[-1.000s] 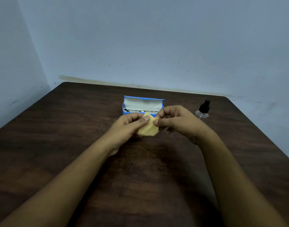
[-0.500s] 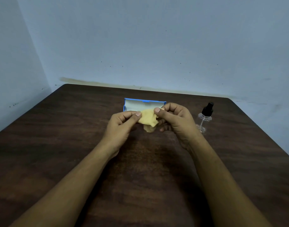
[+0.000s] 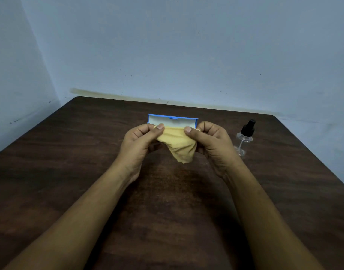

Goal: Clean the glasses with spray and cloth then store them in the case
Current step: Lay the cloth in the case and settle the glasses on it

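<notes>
Between your left hand (image 3: 140,141) and right hand (image 3: 210,142), the cloth (image 3: 177,143) is plain pale yellow. Just beyond your thumbs, the case (image 3: 195,121) is bright blue with a whitish lining (image 3: 163,122). Outside your right hand, the spray bottle (image 3: 243,140) is clear with a black cap (image 3: 249,127). Beneath both hands, the table (image 3: 69,152) is dark brown, streaked with wood grain.

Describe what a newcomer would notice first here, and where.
A soft yellow cloth hangs mid-frame, pinched at its top corners by the left hand and right hand. Behind it lies an open blue glasses case; a clear spray bottle with black pump stands right of it on the dark wooden table.
</notes>
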Motion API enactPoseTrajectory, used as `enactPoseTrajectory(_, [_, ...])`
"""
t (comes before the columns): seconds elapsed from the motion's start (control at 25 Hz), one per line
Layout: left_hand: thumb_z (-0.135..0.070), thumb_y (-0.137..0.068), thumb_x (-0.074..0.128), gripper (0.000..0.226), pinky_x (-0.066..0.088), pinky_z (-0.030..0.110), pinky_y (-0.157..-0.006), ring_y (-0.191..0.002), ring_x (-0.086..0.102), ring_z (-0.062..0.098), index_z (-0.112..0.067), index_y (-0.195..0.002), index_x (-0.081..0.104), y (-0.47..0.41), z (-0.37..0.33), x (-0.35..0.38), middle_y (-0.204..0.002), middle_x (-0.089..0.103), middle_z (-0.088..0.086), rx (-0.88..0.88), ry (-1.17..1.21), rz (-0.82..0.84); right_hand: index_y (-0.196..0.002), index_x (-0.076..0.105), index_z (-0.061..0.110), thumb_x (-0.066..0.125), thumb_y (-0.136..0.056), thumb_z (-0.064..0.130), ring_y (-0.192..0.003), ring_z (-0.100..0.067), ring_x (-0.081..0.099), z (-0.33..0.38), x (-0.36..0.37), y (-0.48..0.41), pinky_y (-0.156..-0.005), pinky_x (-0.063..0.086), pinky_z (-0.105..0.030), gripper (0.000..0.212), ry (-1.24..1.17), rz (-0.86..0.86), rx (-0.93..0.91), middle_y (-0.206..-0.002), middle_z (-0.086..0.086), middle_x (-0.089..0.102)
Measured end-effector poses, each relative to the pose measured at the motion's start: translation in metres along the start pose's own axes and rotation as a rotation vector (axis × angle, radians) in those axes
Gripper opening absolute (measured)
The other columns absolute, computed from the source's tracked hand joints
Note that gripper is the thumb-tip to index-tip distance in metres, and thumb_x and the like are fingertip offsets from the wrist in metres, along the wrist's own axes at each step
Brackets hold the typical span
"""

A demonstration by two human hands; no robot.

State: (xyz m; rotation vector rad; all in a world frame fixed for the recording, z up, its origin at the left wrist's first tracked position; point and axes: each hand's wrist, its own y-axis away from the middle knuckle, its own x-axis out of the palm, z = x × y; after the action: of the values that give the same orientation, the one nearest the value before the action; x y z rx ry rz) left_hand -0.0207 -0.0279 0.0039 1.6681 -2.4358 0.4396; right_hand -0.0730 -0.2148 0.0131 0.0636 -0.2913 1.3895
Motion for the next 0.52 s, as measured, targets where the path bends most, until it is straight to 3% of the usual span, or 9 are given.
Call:
enactPoseTrajectory(0.16, [-0.021, -0.101, 0.057, 0.021, 0.056, 0.029, -0.075, -0.075, 0.061, 0.012, -0.015, -0.082, 0.064, -0.002, -0.001, 0.001, -0.077, 0.065, 0.001, 0.038, -0.004, 0.000, -0.081, 0.060, 0.016, 0.080, -0.077, 0.019, -0.062, -0.015, 0.055, 0.002, 0.004, 0.004, -0.059, 0.047, -0.031, 0.021, -0.036, 0.088, 0.112, -0.073, -0.007, 0.057])
enactPoseTrajectory(0.28, [-0.023, -0.104, 0.052, 0.028, 0.052, 0.023, -0.063, -0.065, 0.056, 0.008, -0.018, -0.078, 0.060, -0.001, -0.003, 0.003, -0.068, 0.060, -0.004, 0.056, -0.025, 0.012, -0.113, 0.065, 0.010, 0.074, -0.081, 0.014, -0.056, -0.011, 0.056, 0.005, 0.006, 0.009, -0.044, 0.041, -0.023, 0.034, 0.034, 0.249, 0.241, -0.086, -0.007, 0.067])
enactPoseTrajectory(0.32, [-0.023, -0.104, 0.052, 0.029, 0.048, 0.021, -0.058, -0.061, 0.053, 0.007, -0.018, -0.076, 0.057, -0.001, -0.004, 0.004, -0.065, 0.057, -0.005, 0.062, -0.022, -0.007, -0.113, 0.069, 0.011, 0.074, -0.081, 0.014, -0.055, -0.010, 0.052, 0.004, 0.006, 0.011, -0.043, 0.038, -0.021, 0.033, 0.098, 0.299, 0.258, -0.087, -0.008, 0.067])
enactPoseTrajectory(0.44, [-0.029, -0.102, 0.055, 0.031, 0.047, 0.021, -0.056, -0.060, 0.048, 0.008, -0.019, -0.074, 0.050, -0.005, -0.003, 0.000, -0.067, 0.047, -0.001, 0.052, 0.005, -0.077, -0.081, 0.073, 0.017, 0.079, -0.077, 0.016, -0.059, -0.011, 0.053, 0.001, 0.007, 0.010, -0.054, 0.045, -0.023, 0.007, 0.185, 0.265, 0.222, -0.076, -0.005, 0.065])
enactPoseTrajectory(0.52, [-0.034, -0.101, 0.056, 0.026, 0.051, 0.024, -0.057, -0.065, 0.055, 0.011, -0.018, -0.081, 0.056, -0.006, -0.003, -0.003, -0.072, 0.055, 0.001, -0.013, 0.033, -0.060, -0.075, 0.066, 0.015, 0.081, -0.076, 0.013, -0.073, -0.022, 0.060, 0.000, 0.004, 0.007, -0.073, 0.052, -0.033, 0.014, 0.078, 0.173, 0.173, -0.080, -0.010, 0.065])
